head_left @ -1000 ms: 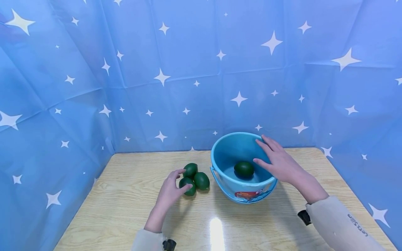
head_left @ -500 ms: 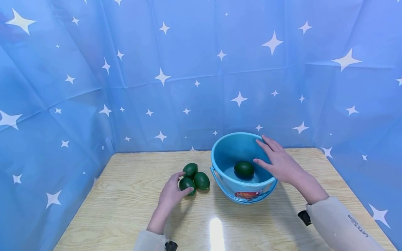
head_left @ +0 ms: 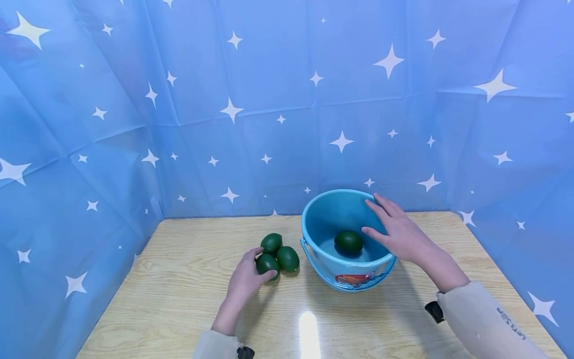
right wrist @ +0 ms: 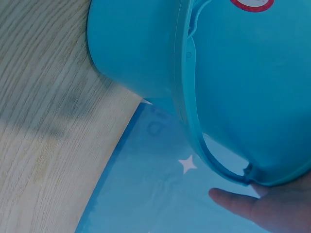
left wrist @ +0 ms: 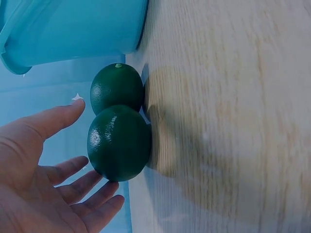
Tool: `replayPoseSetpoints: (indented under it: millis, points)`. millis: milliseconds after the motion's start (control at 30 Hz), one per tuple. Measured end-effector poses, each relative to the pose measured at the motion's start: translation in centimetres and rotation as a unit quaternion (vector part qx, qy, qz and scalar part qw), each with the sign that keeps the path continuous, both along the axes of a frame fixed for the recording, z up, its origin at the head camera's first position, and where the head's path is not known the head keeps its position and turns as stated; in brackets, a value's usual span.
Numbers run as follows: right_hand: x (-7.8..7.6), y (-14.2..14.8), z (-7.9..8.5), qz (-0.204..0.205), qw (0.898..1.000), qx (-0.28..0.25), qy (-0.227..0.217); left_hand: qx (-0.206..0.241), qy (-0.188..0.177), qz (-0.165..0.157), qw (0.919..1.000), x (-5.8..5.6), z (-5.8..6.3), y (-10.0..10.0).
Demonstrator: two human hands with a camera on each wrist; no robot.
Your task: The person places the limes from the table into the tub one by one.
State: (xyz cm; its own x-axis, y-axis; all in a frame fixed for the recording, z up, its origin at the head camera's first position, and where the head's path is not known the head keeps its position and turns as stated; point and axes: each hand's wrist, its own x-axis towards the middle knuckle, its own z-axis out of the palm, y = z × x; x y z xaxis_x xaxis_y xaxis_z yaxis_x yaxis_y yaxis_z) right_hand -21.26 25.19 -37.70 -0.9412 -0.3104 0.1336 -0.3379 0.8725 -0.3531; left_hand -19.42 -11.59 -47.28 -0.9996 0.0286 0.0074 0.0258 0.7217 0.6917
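Observation:
Three dark green limes huddle on the table left of a blue bucket [head_left: 320, 264]: a near lime [head_left: 266, 264], a back lime [head_left: 271, 243] and a right-hand lime [head_left: 288, 259]. My left hand [head_left: 244, 279] is at the near lime, thumb and fingers spread on either side of it. In the left wrist view the fingertips come right up to the lime's [left wrist: 119, 145] lower edge, while the thumb stands off. My right hand [head_left: 399, 237] lies at the bucket's right rim with extended fingers. Inside the bucket lies one more lime [head_left: 348, 242].
A wooden table [head_left: 179, 299] carries everything. Behind it and along both sides hangs a blue cloth [head_left: 269, 134] with white stars. The bucket's handle [head_left: 329, 281] hangs down at its front, below the rim.
My left hand has shifted slightly right, its fingers and thumb coming closer around the near lime. The right hand, the bucket and the limes have stayed put.

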Motion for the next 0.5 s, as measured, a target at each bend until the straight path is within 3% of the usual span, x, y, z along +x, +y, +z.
replayPoseSetpoints:
  millis: [500]
  points:
    - [0.03,0.01,0.06,-0.002,1.000,0.000,0.000,-0.003,-0.022,0.012,0.9997,-0.33,-0.90,0.06]
